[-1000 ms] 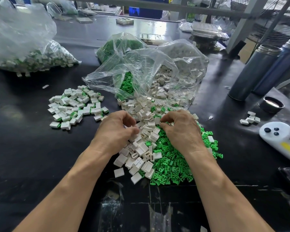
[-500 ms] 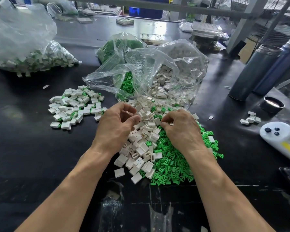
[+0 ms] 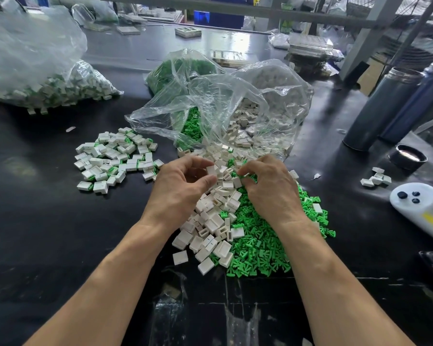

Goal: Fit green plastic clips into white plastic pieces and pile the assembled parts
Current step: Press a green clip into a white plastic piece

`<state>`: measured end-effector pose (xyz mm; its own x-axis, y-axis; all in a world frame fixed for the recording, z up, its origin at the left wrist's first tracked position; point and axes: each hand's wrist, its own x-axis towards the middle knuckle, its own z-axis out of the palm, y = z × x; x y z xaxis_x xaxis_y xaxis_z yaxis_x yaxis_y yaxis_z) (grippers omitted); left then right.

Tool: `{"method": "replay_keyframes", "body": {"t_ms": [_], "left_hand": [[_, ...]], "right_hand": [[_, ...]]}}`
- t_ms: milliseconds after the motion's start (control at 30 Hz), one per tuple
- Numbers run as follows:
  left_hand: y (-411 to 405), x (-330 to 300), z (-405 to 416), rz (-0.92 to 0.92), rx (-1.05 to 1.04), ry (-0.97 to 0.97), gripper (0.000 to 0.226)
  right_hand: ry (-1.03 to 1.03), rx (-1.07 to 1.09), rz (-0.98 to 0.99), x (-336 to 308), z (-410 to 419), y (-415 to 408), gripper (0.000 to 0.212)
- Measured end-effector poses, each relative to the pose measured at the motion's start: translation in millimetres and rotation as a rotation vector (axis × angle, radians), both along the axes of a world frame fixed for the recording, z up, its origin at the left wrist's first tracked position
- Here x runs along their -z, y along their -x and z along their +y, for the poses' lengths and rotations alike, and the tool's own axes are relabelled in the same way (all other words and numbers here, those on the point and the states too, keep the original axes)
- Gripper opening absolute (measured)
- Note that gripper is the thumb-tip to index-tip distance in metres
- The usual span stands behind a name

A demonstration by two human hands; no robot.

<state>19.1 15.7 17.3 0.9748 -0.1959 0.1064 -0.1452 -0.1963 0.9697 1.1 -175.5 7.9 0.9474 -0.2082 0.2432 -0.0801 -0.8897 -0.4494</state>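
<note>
A heap of loose white plastic pieces (image 3: 211, 228) lies in front of me, with a heap of green clips (image 3: 258, 248) beside it on the right. My left hand (image 3: 180, 188) pinches one white piece (image 3: 211, 169) between thumb and fingers, just above the heap. My right hand (image 3: 270, 188) is close by on the right, its curled fingertips pinching a green clip (image 3: 245, 174). The two hands are a finger's width apart. The pile of assembled parts (image 3: 115, 158) lies to the left of my left hand.
Open clear bags of green clips (image 3: 185, 71) and white pieces (image 3: 268, 113) lie behind the heaps. A full bag (image 3: 48, 86) sits far left. Two metal flasks (image 3: 385, 108), a black lid (image 3: 408, 158), a few white pieces (image 3: 376, 177) and a white controller (image 3: 420, 206) stand at the right.
My left hand has lifted off the heap with a white piece and moved up and right toward my right hand. My right hand's fingers have drawn closer to it.
</note>
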Motion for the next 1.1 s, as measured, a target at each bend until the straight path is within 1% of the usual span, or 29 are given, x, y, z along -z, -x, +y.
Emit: {"method": "replay_keyframes", "body": {"t_ms": [167, 367, 600, 667, 700, 733, 833, 867, 900, 1000, 1100], "left_hand": [[-1, 0, 1, 0.087, 0.037, 0.114, 0.024], [-5, 2, 1, 0.236, 0.089, 0.313, 0.028], [-8, 5, -2, 0.284, 0.092, 0.396, 0.019], [-7, 4, -2, 0.294, 0.101, 0.411, 0.019], [-7, 3, -3, 0.293, 0.113, 0.411, 0.022], [-6, 3, -3, 0.288, 0.134, 0.412, 0.024], [-4, 1, -5, 0.265, 0.209, 0.424, 0.023], [-3, 0, -5, 0.258, 0.224, 0.424, 0.023], [-3, 1, -6, 0.247, 0.232, 0.416, 0.023], [-2, 2, -7, 0.201, 0.235, 0.35, 0.025], [-1, 3, -8, 0.17, 0.227, 0.299, 0.028]], "right_hand": [[0.048, -0.006, 0.029, 2, 0, -2, 0.023], [0.062, 0.002, -0.008, 3, 1, -3, 0.015], [0.046, 0.017, -0.046, -1, 2, 0, 0.014], [-0.047, 0.037, -0.097, -4, 1, 2, 0.012], [-0.132, 0.04, -0.12, -6, 1, 4, 0.011], [-0.25, 0.036, -0.136, -8, 1, 6, 0.01], [-0.686, -0.042, -0.137, -11, 3, 14, 0.002], [-0.775, -0.076, -0.14, -11, 4, 16, 0.004], [-0.824, -0.11, -0.146, -12, 5, 19, 0.005], [-0.869, -0.194, -0.164, -13, 9, 22, 0.006], [-0.903, -0.217, -0.191, -13, 14, 23, 0.008]]}}
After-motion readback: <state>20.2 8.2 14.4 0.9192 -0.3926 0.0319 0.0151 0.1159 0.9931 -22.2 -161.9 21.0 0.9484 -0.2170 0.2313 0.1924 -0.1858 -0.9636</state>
